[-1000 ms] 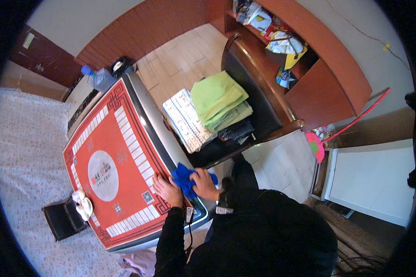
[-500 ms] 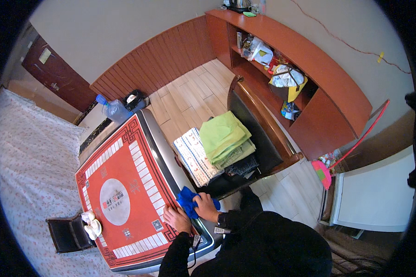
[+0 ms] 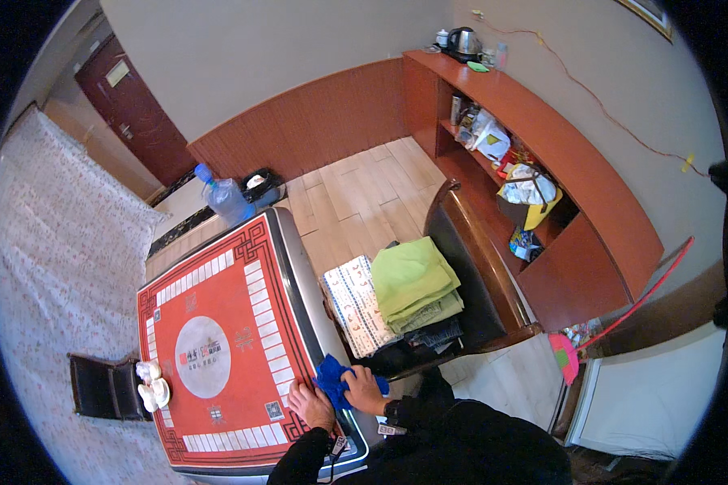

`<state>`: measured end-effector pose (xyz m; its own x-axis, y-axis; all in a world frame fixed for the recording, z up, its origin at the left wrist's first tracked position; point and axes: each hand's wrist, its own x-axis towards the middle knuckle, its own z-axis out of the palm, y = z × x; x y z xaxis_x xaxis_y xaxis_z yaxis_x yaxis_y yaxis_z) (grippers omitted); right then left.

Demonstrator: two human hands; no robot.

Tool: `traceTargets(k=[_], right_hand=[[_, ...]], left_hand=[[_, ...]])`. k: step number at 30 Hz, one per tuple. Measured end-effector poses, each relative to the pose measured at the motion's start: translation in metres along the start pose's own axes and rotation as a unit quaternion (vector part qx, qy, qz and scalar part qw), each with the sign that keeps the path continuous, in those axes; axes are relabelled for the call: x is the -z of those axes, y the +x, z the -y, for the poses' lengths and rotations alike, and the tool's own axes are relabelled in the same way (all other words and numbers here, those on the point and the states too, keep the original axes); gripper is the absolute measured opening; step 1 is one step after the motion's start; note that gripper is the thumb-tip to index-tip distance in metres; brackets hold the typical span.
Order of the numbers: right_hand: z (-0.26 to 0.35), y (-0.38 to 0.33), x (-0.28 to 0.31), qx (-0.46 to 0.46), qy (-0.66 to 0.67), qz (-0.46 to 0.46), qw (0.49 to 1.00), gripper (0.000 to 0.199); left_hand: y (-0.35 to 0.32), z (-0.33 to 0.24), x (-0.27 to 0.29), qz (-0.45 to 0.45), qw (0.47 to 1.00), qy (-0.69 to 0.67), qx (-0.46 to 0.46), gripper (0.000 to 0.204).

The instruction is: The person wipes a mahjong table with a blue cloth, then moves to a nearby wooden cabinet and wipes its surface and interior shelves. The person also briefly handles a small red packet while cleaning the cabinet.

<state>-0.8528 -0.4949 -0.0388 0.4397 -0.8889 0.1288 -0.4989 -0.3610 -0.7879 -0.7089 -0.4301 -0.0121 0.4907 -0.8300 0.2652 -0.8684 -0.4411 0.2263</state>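
Observation:
My right hand [image 3: 365,391] is closed on a bunched blue cloth [image 3: 330,378], pressed against the dark and silver rim of a mahjong table [image 3: 303,279]. Beside it, my left hand [image 3: 311,406] rests on the red tabletop with its fingers stretched out, at the near end of a row of white tiles [image 3: 267,323]. More tile rows run along the other sides, around a pale printed circle [image 3: 202,357] in the middle. White cup-like pieces [image 3: 154,390] sit at the table's left edge.
A wooden chair [image 3: 485,275] right of the table holds folded green cloth [image 3: 415,279] and a patterned white item [image 3: 357,307]. Behind it is a reddish-brown cabinet [image 3: 574,267] with cluttered shelves. A dark chair [image 3: 105,388], a water bottle [image 3: 228,200] and a pink dustpan [image 3: 566,356] surround the area.
My view has tilted up, so more of the wall and cabinet top shows. Both hands remain at nearly the same place on the table, the right still on the blue cloth.

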Motion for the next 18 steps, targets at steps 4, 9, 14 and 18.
traceTargets(k=[4,9,14,18], right_hand=[[0.0,0.013,-0.005,0.001,-0.006,-0.03,1.0,0.039],[0.004,-0.036,-0.009,0.087,0.012,-0.005,0.996,0.042],[0.004,-0.028,-0.01,0.113,-0.042,0.068,0.99,0.048],[0.013,0.024,-0.014,0.166,-0.079,0.068,0.981,0.045]], left_hand=[[0.001,-0.001,0.0,0.012,1.0,-0.008,0.012,0.042],[-0.004,0.011,-0.003,0.035,0.999,0.0,0.028,0.044],[-0.008,0.015,-0.008,0.008,1.0,-0.014,0.001,0.048],[-0.008,0.016,-0.004,0.034,0.998,-0.043,0.011,0.052]])
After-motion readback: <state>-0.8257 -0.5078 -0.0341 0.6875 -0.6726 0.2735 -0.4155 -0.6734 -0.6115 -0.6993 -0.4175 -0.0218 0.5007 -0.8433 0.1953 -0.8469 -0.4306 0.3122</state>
